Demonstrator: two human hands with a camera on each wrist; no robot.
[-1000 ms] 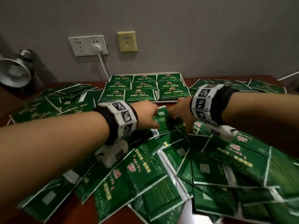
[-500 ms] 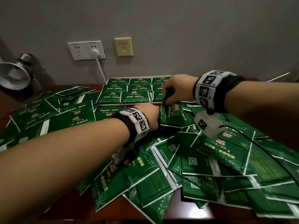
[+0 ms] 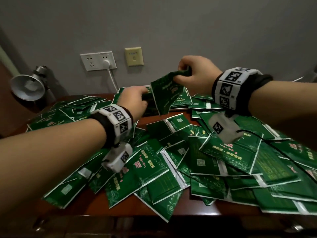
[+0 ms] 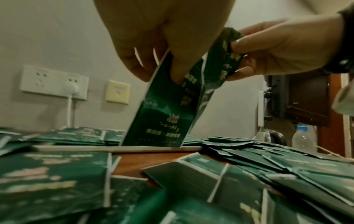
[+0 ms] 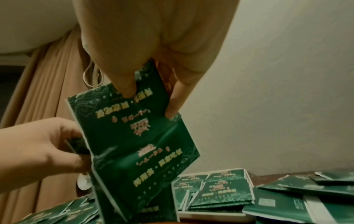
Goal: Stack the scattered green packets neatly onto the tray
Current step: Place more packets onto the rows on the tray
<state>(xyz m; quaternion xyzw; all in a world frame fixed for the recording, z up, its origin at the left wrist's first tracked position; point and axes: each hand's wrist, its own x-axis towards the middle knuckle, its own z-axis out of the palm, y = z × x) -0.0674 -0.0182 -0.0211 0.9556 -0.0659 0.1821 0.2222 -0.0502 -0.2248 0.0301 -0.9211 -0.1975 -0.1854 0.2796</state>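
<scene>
On the left of the tray [image 3: 186, 107], the left hand [image 3: 133, 100] has its fingers [image 4: 134, 66] curled round a green packet, down near the tray's front edge. Just right of it, above the tray, the right hand [image 3: 195, 74] pinches the top end of the lifted packet [image 3: 165, 93], which hangs down bent. The tray already holds neat rows of packets. Many more loose packets [image 3: 214, 160] lie in a messy heap on the counter [image 3: 154, 117], in front of the tray and on both sides. The packets look light, thin, floppy and shiny, so maybe slippery. Holding one by its flat edge should work best.
</scene>
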